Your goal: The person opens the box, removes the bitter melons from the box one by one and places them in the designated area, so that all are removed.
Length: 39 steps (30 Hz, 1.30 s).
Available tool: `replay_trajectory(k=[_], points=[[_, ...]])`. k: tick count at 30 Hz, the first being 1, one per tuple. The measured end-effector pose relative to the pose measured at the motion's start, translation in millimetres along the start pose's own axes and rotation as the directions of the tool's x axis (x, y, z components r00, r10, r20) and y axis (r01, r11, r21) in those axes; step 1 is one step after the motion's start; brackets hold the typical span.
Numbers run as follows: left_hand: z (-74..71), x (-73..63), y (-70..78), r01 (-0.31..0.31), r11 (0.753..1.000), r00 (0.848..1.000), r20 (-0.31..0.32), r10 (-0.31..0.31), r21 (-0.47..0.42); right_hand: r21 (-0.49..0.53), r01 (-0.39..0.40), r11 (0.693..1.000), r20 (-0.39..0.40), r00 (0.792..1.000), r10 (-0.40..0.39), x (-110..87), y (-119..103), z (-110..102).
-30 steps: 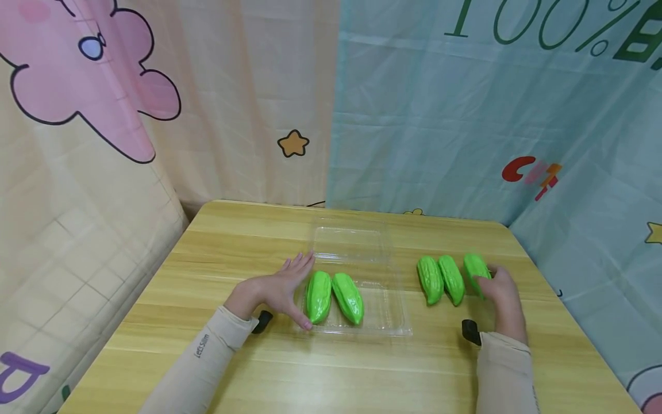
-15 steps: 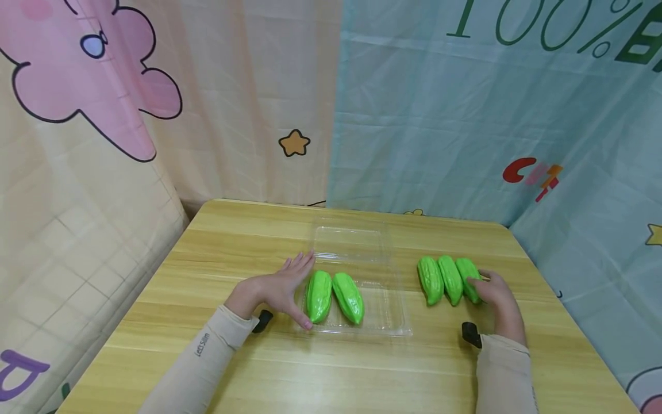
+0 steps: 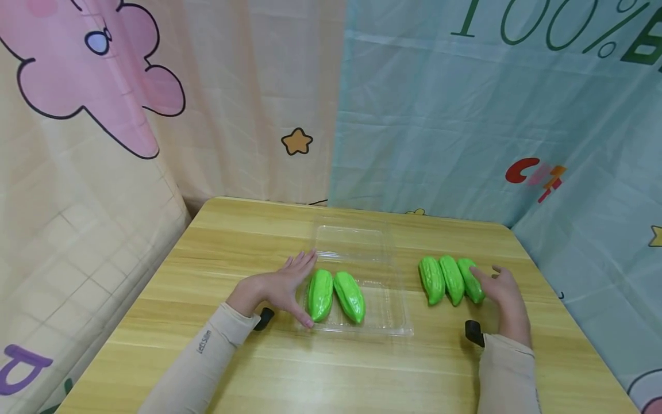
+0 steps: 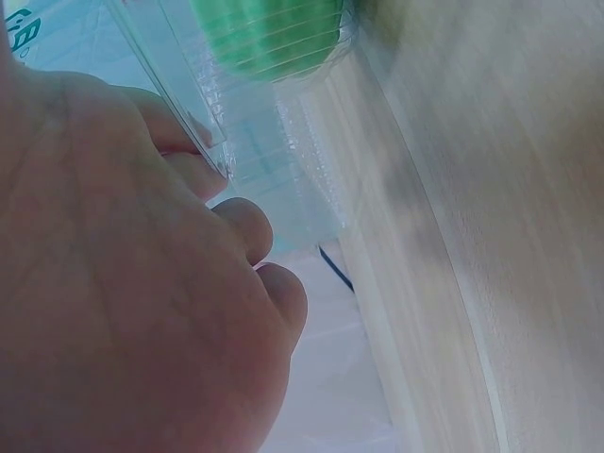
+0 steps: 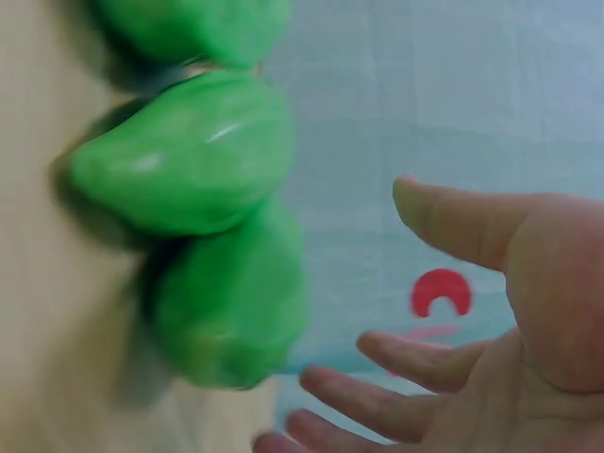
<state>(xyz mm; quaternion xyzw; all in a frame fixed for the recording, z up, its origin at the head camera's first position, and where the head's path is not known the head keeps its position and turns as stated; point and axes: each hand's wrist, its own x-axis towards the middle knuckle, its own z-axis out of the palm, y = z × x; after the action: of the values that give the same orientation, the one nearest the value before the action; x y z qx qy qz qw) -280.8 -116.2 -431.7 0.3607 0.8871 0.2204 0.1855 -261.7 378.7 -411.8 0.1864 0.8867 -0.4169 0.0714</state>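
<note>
— Fingers (image 5: 373, 404) of the right hand (image 3: 501, 290): what do we observe?
— We see them released and spread, just beside three green bitter melons (image 3: 452, 280) rowed on the tabletop (image 3: 310, 374).
— And the left hand (image 3: 281, 287)?
— We note its fingers spread against the left side of a clear plastic clamshell (image 3: 383, 305), whose base holds two bitter melons (image 3: 320, 296).
</note>
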Motion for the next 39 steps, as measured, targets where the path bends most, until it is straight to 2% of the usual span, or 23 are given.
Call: replay_trajectory(k=[4,8,16,24,31,35,39], points=[[-0.2,0.5,-0.8,-0.004,1.0,1.0,-0.002,0.004,-0.003,-0.018,0.041,0.999,-0.08,0.996,-0.042,-10.2,-12,-4],[0.1,0.8,-1.8,-0.006,1.0,1.0,-0.004,0.006,0.001,-0.035,0.107,0.994,-0.128,0.986,-0.11,-21.3,-29,-2],[-0.5,0.1,-1.4,0.0,1.0,1.0,0.001,0.0,-0.001,-0.042,0.237,0.971,-0.14,0.961,-0.24,-48.3,-69,19],[0.2,2.5,-2.3,-0.019,1.0,1.0,-0.016,0.019,0.006,-0.109,0.364,0.925,-0.061,0.926,-0.372,-71.1,-99,45],[-1.3,2.4,-2.1,-0.023,1.0,1.0,-0.02,0.023,0.002,-0.082,0.452,0.888,0.036,0.892,-0.451,-78.1,-111,73],[-1.9,1.7,-1.4,-0.028,1.0,0.999,-0.021,0.027,-0.006,-0.072,0.482,0.873,0.088,0.875,-0.476,-78.6,-117,91],[-2.9,0.8,-0.6,-0.028,1.0,0.999,-0.021,0.028,-0.014,-0.077,0.487,0.87,0.136,0.869,-0.475,-79.5,-121,110]])
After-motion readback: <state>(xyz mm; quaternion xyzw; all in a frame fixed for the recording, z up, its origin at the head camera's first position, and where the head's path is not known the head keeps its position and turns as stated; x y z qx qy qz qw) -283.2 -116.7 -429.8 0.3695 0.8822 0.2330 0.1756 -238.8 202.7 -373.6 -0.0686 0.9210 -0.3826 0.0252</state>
